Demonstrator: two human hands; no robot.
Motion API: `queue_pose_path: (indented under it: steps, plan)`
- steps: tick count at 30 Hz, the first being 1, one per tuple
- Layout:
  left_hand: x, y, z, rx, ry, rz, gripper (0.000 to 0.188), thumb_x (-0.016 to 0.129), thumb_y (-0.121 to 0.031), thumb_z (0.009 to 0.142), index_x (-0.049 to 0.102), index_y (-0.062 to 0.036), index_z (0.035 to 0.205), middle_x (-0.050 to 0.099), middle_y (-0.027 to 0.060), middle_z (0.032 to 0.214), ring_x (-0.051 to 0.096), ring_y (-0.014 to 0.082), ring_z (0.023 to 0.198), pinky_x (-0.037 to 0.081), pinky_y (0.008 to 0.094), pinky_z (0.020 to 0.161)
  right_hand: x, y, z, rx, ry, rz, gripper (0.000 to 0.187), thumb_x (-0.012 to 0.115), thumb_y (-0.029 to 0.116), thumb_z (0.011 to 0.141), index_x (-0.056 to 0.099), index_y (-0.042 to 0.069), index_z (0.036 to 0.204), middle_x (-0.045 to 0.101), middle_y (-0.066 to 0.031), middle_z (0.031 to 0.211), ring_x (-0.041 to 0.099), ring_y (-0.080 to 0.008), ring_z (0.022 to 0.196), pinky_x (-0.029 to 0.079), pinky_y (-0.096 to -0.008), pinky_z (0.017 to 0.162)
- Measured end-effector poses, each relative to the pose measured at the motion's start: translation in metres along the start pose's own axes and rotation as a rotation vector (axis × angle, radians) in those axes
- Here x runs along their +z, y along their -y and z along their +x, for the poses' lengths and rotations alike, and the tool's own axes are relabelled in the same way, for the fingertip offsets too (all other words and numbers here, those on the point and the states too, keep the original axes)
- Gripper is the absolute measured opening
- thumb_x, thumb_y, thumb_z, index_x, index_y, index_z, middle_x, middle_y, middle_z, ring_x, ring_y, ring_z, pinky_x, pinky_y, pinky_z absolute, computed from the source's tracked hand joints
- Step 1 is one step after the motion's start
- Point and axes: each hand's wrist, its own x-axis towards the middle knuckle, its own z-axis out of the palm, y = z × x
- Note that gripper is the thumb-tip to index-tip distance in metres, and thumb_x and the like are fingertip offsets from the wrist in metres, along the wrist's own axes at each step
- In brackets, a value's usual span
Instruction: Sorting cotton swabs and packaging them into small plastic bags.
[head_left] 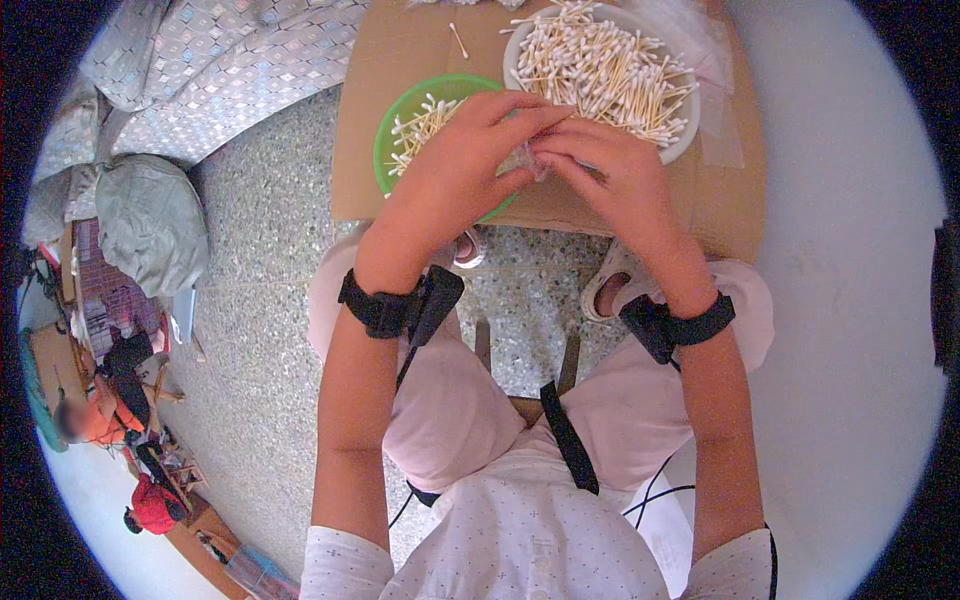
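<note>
My left hand (462,165) and my right hand (618,178) meet in front of me, fingertips closed on a small piece of clear plastic (538,165), likely a thin bag. Most of it is hidden by my fingers. Under my left hand stands a green bowl (384,150) with cotton swabs (422,128) in it, partly covered by the hand. Just beyond my right hand is a white bowl (690,128) heaped with many more cotton swabs (590,75). Whether a swab is inside the plastic I cannot tell.
Both bowls rest on a cardboard surface (725,205). One loose cotton swab (459,41) lies near its far side. Clear plastic bags (722,130) lie right of the white bowl. A pale wall (850,250) borders the right. Far left, other people sit, one in red (155,505).
</note>
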Motion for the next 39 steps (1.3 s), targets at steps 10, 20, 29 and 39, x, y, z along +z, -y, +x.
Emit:
queue_pose_path:
  steps: [10, 20, 29, 39]
  plan:
    - [-0.005, -0.010, 0.000, 0.063, 0.030, 0.213, 0.052, 0.070, -0.033, 0.076, 0.057, -0.0192, 0.124, 0.051, 0.0070, 0.130, 0.039, 0.0344, 0.124, 0.029, 0.0459, 0.106, -0.026, -0.020, 0.002, 0.265, -0.236, -0.083, 0.031, 0.062, 0.029, 0.085, 0.065, 0.010, 0.109, 0.064, -0.0084, 0.111, 0.060, -0.0245, 0.103, 0.046, -0.0385, 0.088]
    - [0.007, -0.005, 0.009, -0.021, -0.140, 0.221, 0.028, 0.063, -0.030, 0.084, 0.067, -0.0192, 0.110, 0.052, 0.0054, 0.128, 0.037, 0.0338, 0.123, 0.029, 0.0456, 0.105, -0.027, -0.053, 0.002, 0.106, -0.062, -0.458, 0.093, 0.075, 0.052, 0.065, 0.035, 0.015, 0.142, 0.030, -0.0244, 0.144, 0.031, -0.0431, 0.131, 0.026, -0.0456, 0.110]
    - [0.007, -0.018, 0.013, -0.061, -0.241, 0.068, 0.021, 0.063, -0.027, 0.084, 0.070, -0.0148, 0.100, 0.058, 0.0061, 0.115, 0.046, 0.0306, 0.113, 0.035, 0.0405, 0.099, -0.024, -0.048, 0.009, 0.192, 0.033, -0.436, 0.086, 0.074, 0.044, 0.070, 0.036, 0.015, 0.141, 0.029, -0.0232, 0.145, 0.032, -0.0410, 0.131, 0.029, -0.0472, 0.108]
    - [-0.007, -0.180, -0.014, 0.779, -0.033, -1.709, 0.047, 0.070, -0.039, 0.079, 0.067, -0.0009, 0.105, 0.057, 0.0037, 0.074, 0.057, 0.0171, 0.061, 0.042, 0.0289, 0.049, -0.017, -0.033, 0.003, 0.245, 0.043, -0.448, 0.088, 0.079, 0.035, 0.067, 0.037, 0.014, 0.141, 0.033, -0.0233, 0.140, 0.033, -0.0411, 0.128, 0.028, -0.0456, 0.108]
